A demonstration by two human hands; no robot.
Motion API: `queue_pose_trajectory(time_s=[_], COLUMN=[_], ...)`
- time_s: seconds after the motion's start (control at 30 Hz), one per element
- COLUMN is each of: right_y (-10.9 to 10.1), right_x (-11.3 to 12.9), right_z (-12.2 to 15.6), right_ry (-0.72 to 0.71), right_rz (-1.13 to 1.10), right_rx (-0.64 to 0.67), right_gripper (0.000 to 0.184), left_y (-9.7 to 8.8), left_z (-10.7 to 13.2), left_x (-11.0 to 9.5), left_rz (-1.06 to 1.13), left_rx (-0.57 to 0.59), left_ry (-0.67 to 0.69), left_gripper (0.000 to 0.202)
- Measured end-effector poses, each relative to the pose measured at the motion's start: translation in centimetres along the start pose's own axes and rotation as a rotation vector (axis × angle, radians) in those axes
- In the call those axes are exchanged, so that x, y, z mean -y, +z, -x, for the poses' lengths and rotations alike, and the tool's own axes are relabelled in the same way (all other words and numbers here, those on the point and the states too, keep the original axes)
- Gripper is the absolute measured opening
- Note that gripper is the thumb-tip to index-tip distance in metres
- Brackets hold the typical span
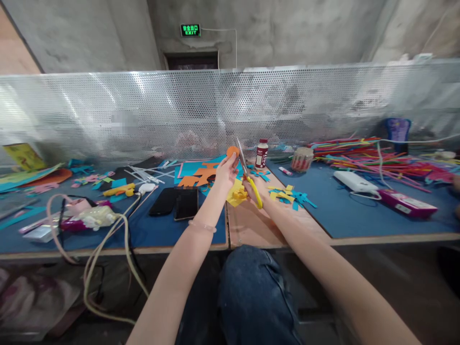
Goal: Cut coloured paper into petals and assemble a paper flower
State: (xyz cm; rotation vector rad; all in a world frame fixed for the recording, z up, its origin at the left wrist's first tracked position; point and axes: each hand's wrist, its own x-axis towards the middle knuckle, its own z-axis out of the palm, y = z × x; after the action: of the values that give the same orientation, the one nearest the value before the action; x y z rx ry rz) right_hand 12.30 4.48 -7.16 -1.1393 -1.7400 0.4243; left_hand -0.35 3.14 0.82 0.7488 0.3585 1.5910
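Note:
Between the fingers of my left hand (227, 170) is a small rounded piece of orange paper (233, 152), held up over the table. My right hand (256, 188) grips a pair of scissors (255, 189) with yellow handles. Their metal blades point up and away, just right of the orange paper; whether they touch it I cannot tell. Below my hands lie a yellow paper sheet (235, 197) and yellow scraps (282, 194). Cut orange paper (201, 175) rests on blue sheets to the left of my left hand.
A dark red bottle (262, 154) stands behind my right hand, near a clear jar (302, 159). Two black phones (187, 203) lie left. Cables (125, 225) hang over the front edge. Coloured pipe cleaners (359, 155) and a white power bank (355, 182) lie right. A perforated metal screen (172, 115) borders the back.

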Motion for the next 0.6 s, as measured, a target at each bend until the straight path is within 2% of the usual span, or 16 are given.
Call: queue_pose_trajectory(time_s=[0.27, 0.6], right_y=[-0.4, -0.4], right_x=[1.3, 1.2], right_z=[0.3, 0.3], right_ry=[0.051, 0.062], right_rz=[0.028, 0.030], right_rx=[0.007, 0.020], right_gripper=[0.016, 0.018], left_y=[-0.6, -0.4], left_z=[-0.8, -0.3], left_x=[0.3, 0.3], left_rz=[-0.024, -0.014], left_rx=[-0.022, -0.017], left_ry=[-0.045, -0.026], left_gripper=[0.026, 0.026])
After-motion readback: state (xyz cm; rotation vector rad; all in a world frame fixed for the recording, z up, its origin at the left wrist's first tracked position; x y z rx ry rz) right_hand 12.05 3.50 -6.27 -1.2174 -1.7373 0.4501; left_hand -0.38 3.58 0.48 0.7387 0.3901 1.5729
